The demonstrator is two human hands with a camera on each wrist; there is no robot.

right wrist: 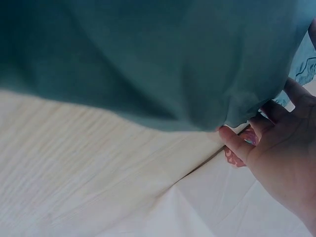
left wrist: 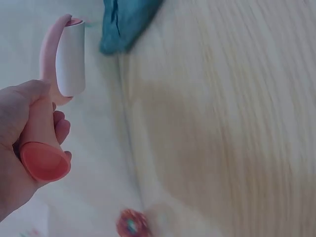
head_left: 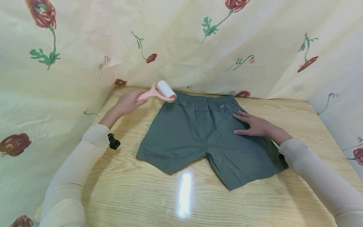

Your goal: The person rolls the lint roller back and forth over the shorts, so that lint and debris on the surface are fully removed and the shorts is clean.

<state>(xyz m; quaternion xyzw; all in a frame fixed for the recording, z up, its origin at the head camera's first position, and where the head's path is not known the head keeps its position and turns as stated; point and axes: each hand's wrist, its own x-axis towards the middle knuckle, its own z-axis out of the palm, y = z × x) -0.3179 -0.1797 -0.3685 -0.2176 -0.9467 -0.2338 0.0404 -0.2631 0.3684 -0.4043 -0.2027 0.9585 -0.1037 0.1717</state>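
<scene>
Dark green shorts [head_left: 181, 132] lie spread on the wooden table, the elastic waistband [head_left: 204, 100] toward the back. My left hand [head_left: 129, 102] grips the pink handle [left wrist: 39, 123] of a lint roller [head_left: 166, 90] with a white roll. The roller is at the shorts' upper left corner in the head view; in the left wrist view it appears raised off the table. My right hand [head_left: 253, 124] rests on the right side of the shorts, fingers spread. In the right wrist view its thumb and fingertips [right wrist: 234, 140] touch the cloth's edge.
A light wooden table [head_left: 136, 195] carries the shorts. Cream fabric with printed red flowers [head_left: 175, 41] hangs behind and on both sides, close to the table's edges. A black wrist camera [head_left: 114, 142] is on the left wrist.
</scene>
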